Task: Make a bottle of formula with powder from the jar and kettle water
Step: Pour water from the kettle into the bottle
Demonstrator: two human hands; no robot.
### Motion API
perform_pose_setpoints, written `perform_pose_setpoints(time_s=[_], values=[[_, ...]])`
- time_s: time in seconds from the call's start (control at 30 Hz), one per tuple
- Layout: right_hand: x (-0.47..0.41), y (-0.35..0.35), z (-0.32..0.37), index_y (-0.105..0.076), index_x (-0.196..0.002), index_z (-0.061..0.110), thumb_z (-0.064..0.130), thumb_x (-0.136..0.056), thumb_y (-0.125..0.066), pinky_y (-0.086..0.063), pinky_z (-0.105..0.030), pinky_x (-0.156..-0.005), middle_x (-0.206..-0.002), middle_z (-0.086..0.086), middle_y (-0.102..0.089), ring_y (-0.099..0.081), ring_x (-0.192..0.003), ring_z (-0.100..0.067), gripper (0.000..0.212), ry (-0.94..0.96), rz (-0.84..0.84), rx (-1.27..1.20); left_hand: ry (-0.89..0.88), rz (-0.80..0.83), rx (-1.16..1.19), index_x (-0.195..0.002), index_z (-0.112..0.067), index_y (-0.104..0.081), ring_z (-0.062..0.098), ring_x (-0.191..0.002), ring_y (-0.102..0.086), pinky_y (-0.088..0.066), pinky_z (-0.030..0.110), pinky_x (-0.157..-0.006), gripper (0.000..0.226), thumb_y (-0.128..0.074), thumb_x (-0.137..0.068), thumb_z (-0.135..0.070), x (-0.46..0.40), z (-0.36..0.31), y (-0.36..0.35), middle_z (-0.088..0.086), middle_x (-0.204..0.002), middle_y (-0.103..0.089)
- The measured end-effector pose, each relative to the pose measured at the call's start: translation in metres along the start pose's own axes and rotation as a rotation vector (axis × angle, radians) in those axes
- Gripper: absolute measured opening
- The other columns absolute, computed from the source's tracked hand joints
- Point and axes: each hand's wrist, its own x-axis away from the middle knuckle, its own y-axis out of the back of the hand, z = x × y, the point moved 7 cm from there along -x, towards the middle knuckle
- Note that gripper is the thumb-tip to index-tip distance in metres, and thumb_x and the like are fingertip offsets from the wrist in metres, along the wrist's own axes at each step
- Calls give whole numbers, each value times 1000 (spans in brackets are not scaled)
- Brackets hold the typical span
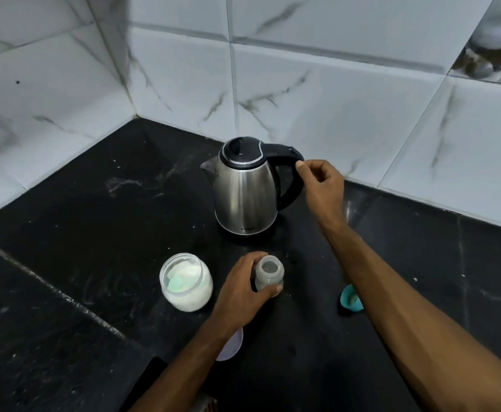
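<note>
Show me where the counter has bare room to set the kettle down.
Bare counter lies left of the kettle, behind the jar, up to the wall corner. Crowded in front: jar, bottle in the left hand, teal cap.

Kettle (244, 190): brushed silver steel body, black lid and handle, thin silver ring around the lid.
Counter (94, 218): black stone, flecked with pale specks and faint white smears left of the kettle.
Wall tiles (317, 84): white, veined with grey-brown marble streaks, behind the kettle.
Jar (186, 282): clear glass, white powder, a pale green patch inside.
Bottle (269, 276): translucent grey.
Cap (351, 298): teal, right of the bottle.
Lid (230, 344): pale lilac, below the bottle.
</note>
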Motion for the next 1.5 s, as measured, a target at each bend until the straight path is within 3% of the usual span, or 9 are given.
perform_pose_setpoints(time_s=[0.13,0.2,0.3,0.43,0.57,0.7,0.83,0.97,1.5], values=[[-21,-9,5,-65,-104,21,39,-86,-73,-49,-20,-87,-114,2,-63,-60,-103,-8,27,48,14,107,17,-14,-8,-114,-35,-56,2,-108,-59,-50,31,-93,50,-83,-71,-27,0,2,3,-16,-113,-61],[-31,-22,4,-62,-110,24,48,-83,-72,-48,-22,-93,-118,4,-62,-58,-110,-7,37,32,121,163,28,-20,-9,-114,-35,-56,2,-108,-59,-49,30,-94,51,-83,-71,-27,0,3,4,-17,-114,-61],[-40,-40,0,-64,-106,24,62,-77,-70,-50,-25,-88,-105,11,-67,-63,-100,-5,48,19,309,272,37,-35,-11,-113,-38,-56,2,-108,-59,-49,27,-93,52,-83,-70,-27,-1,3,7,-18,-113,-62],[-50,-43,2,-62,-89,20,64,-75,-72,-41,-20,-69,-84,13,-63,-59,-76,-4,47,47,380,373,49,-44,-20,-113,-40,-54,0,-109,-59,-48,24,-93,53,-82,-70,-29,-1,6,9,-19,-113,-61],[-56,-45,3,-44,-62,16,69,-73,-71,-33,-25,-57,-57,7,-47,-44,-53,-8,60,36,480,435,62,-43,-20,-114,-41,-53,-2,-110,-57,-48,24,-94,54,-81,-69,-32,-2,8,8,-21,-114,-60],[-57,-46,0,-56,-57,10,63,-78,-71,-40,-24,-58,-53,-6,-60,-54,-51,-10,58,-3,565,415,69,-32,-18,-119,-40,-52,-2,-112,-56,-47,26,-95,57,-79,-69,-37,-4,11,7,-23,-116,-60],[-55,-46,-4,-52,-55,0,63,-74,-71,-37,-27,-55,-47,-11,-51,-48,-46,-15,68,11,475,291,65,-32,-8,-120,-38,-52,-1,-113,-57,-47,25,-95,57,-80,-70,-35,-5,11,6,-23,-117,-60],[-51,-43,-6,-44,-51,4,60,-74,-72,-33,-30,-53,-44,-10,-42,-42,-43,-18,67,1,381,164,66,-25,14,-120,-36,-52,1,-113,-57,-47,24,-96,58,-82,-72,-31,-5,12,4,-20,-117,-61],[-36,2,42,-35,-52,-11,59,-76,-70,-29,-37,-47,-47,-13,-38,-36,-44,-21,83,127,187,94,52,2,45,-115,-33,-56,1,-108,-60,-48,17,-90,50,-82,-73,-21,-7,9,5,-13,-116,-62]])
